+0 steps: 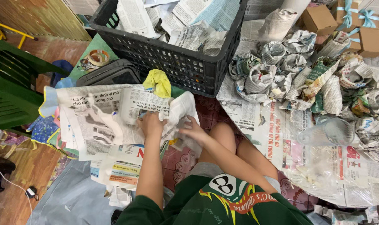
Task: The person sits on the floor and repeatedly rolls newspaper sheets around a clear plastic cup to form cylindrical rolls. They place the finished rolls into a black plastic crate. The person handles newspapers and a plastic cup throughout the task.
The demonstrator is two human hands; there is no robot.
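My left hand [150,124] and right hand [192,131] are both closed on the newspaper sheet [156,110] by my knee; it feels light, floppy, tears easily, so I pinch its edges.

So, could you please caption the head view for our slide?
Both hands crumple newspaper before a black crate.
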